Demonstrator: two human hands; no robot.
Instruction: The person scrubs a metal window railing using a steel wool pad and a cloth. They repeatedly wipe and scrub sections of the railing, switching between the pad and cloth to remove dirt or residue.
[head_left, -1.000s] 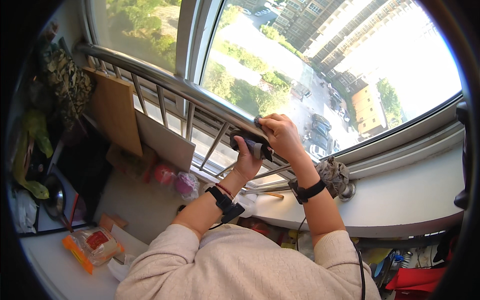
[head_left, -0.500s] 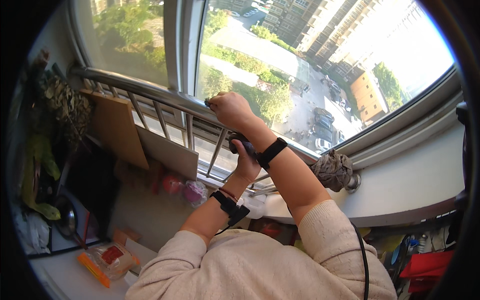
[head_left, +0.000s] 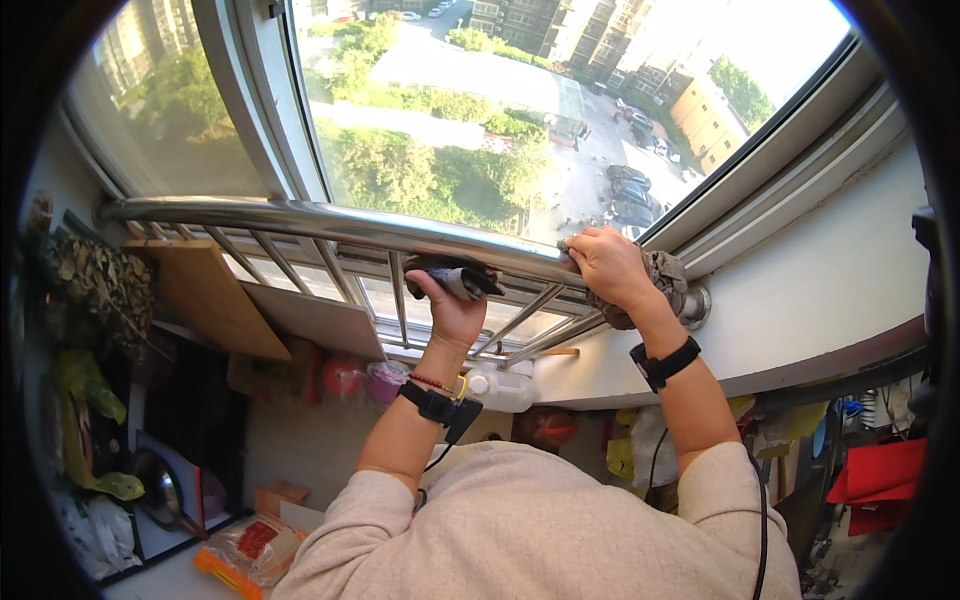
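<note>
My left hand [head_left: 457,312] is wrapped from below around a dark, folded bundle [head_left: 462,282] with a grey fold, perhaps cloth. It is just under the shiny metal handrail [head_left: 385,228]. Farther right, my right hand [head_left: 610,266] is closed on top of the rail. A small dark piece shows at its fingertips, too little of it to name. Right beside that hand, a crumpled grey-brown cloth [head_left: 664,272] is wound around the rail's end. Both wrists carry black straps.
Large window panes [head_left: 440,120] stand beyond the rail. Boards [head_left: 205,298] lean against the bars at left. A white plastic jug [head_left: 505,388] stands below the rail. At lower left lies an orange-edged package [head_left: 250,550]; a red item [head_left: 880,475] is at the right.
My right hand has slid right along the rail to the wrapped cloth. My left hand, still holding the dark bundle, now shows apart from the right arm. The view has shifted.
</note>
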